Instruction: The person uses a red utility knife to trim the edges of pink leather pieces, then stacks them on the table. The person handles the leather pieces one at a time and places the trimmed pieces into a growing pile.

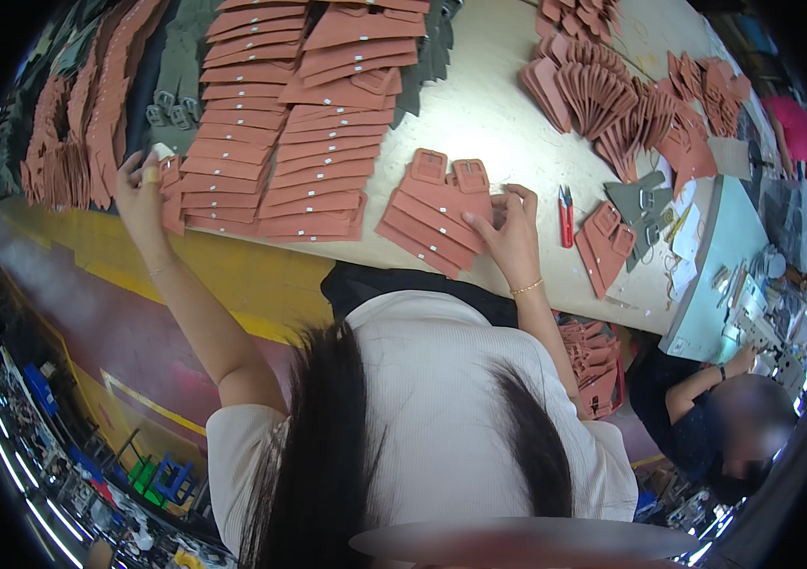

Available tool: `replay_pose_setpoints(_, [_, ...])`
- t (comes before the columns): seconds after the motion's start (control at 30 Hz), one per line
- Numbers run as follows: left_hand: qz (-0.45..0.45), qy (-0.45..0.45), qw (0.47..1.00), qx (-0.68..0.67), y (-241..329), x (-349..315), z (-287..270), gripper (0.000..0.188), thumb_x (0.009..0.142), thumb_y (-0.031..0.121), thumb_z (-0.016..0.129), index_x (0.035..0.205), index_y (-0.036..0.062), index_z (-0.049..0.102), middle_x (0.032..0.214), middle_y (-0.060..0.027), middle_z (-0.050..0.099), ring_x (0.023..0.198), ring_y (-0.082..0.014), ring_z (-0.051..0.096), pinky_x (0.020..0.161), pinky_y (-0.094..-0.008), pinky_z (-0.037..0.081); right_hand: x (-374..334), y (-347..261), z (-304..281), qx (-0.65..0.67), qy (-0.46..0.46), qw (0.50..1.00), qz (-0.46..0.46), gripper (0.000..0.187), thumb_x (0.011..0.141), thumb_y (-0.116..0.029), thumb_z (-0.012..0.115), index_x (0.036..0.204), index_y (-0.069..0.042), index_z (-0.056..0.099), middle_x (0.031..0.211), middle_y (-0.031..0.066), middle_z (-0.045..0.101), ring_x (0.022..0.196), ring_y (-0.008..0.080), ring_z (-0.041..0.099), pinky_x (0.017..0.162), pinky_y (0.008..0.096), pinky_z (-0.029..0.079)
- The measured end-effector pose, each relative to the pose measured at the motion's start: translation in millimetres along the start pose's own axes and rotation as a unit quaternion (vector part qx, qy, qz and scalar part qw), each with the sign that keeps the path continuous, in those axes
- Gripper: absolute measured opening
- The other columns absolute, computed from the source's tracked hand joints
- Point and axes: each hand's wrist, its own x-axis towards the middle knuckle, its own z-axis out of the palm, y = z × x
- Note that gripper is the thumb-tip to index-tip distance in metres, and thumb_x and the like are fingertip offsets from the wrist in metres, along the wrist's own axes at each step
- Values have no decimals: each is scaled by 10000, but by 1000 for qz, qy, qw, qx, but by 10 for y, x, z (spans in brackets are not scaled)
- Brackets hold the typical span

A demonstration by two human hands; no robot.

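My right hand [513, 234] is closed on the right edge of a small fanned stack of rust-coloured fabric pieces [427, 223], its thumb lying on top. Two fabric-covered buckles [429, 165] show at the far end of that stack. My left hand [141, 194] is closed at the left end of the long rows, its fingers pinching the edge of a rust fabric piece [171, 194]. Overlapping rust fabric pieces [318, 180] with small white stickers lie between my hands in two columns.
Red-handled thread snips [567, 218] lie right of my right hand, near a buckled rust piece [605, 247] and a dark green one [645, 213]. More rust bundles [579, 85] sit at the far right. A co-worker [707, 417] sits at a machine on the right.
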Motion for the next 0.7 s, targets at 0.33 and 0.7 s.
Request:
replay_pose_setpoints(0.33, [-2, -62, 997, -42, 202, -180, 341, 436, 890, 248, 697, 1226, 0, 570, 909, -20, 580, 771, -66, 548, 608, -201, 463, 82, -215, -127, 107, -98, 982, 118, 243, 832, -126, 723, 955, 1, 557, 899, 157, 672, 742, 225, 674, 640, 316, 517])
replay_pose_setpoints(0.7, [25, -133, 990, -33, 417, -253, 692, 388, 897, 219, 669, 1206, -6, 598, 955, -63, 615, 775, -100, 566, 664, -243, 485, 142, -80, -19, 162, -91, 981, 61, 247, 873, -114, 641, 1063, 16, 551, 870, 140, 691, 736, 188, 674, 662, 298, 519])
